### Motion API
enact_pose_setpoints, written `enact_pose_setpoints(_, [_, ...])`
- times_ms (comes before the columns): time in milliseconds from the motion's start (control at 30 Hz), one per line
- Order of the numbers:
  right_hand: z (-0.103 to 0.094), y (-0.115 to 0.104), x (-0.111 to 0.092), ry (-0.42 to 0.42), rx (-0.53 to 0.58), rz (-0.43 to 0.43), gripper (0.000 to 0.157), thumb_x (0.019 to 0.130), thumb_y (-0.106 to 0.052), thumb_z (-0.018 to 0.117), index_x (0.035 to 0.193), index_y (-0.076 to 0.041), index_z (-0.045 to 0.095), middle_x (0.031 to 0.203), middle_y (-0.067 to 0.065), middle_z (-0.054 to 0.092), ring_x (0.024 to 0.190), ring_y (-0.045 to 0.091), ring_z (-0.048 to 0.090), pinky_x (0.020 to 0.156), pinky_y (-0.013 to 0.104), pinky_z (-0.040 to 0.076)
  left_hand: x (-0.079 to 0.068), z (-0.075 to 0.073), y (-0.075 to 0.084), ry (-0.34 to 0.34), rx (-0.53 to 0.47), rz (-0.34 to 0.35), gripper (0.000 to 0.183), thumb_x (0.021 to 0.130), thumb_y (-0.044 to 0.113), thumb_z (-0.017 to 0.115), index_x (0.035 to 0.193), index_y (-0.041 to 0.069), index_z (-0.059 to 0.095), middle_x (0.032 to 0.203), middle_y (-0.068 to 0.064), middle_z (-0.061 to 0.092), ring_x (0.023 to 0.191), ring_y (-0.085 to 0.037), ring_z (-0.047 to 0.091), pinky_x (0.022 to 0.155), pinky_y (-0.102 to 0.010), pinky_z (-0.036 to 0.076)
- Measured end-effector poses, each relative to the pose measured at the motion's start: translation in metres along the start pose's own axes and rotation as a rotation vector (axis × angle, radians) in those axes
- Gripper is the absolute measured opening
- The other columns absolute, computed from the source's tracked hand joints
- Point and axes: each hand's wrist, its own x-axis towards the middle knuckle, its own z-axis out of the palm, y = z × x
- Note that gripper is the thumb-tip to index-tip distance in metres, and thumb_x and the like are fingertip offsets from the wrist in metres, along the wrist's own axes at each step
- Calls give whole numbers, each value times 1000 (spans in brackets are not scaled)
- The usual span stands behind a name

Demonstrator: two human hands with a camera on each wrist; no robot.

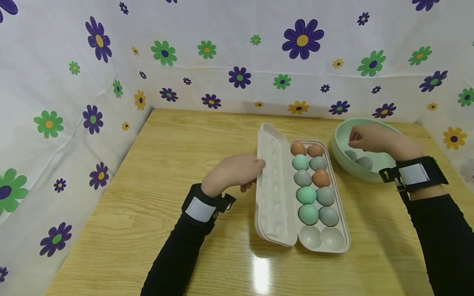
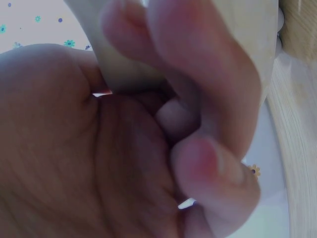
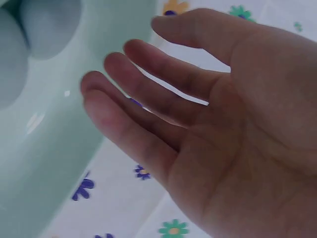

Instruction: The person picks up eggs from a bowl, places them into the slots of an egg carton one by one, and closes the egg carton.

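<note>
A white egg carton (image 1: pixel 294 240) lies open on the table, its lid (image 1: pixel 274 181) raised at a slant to the left. My left hand (image 1: pixel 235 170) pinches the lid's outer edge between thumb and curled fingers, as the left wrist view also shows. Brown, mint-green and grey-green eggs (image 1: pixel 306 195) fill most of the cups; the two nearest cups (image 1: pixel 333 239) are bare. Over the pale green bowl (image 1: pixel 349 168) hovers my right hand (image 1: pixel 374 139), its fingers loosely bent with nothing in them. Below it, two grey-green eggs (image 1: pixel 364 163) rest in the bowl.
The wooden table (image 1: pixel 166 156) stretches left of the carton and in front of it. A white cloth with printed flowers (image 1: pixel 207 82) hangs along the back and both sides. The bowl stands close to the table's back right corner.
</note>
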Motion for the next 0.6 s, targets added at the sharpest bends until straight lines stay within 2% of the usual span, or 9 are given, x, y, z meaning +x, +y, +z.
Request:
enact_pose_setpoints(433, [12,30,19,45,17,19,26,99,-14,57,108,10,62,93,19,66,78,26,62,68,38,49,0,5,-1,-3,-23,-8,44,106,30,30,82,9,60,58,1,54,55,-21,59,63,-29,45])
enact_pose_setpoints(533, [13,33,20,17,0,21,26,98,-14,58,107,11,62,94,22,68,75,25,64,67,39,51,0,4,-1,0,-15,0,43,106,29,30,79,11,58,57,0,54,53,-20,57,63,-29,44])
enact_pose_setpoints(600, [14,35,20,-37,3,35,27,98,-14,58,106,11,62,92,22,67,73,25,64,65,38,53,0,4,-2,-2,-11,7,43,106,29,30,80,11,58,57,1,53,53,-19,57,62,-28,43])
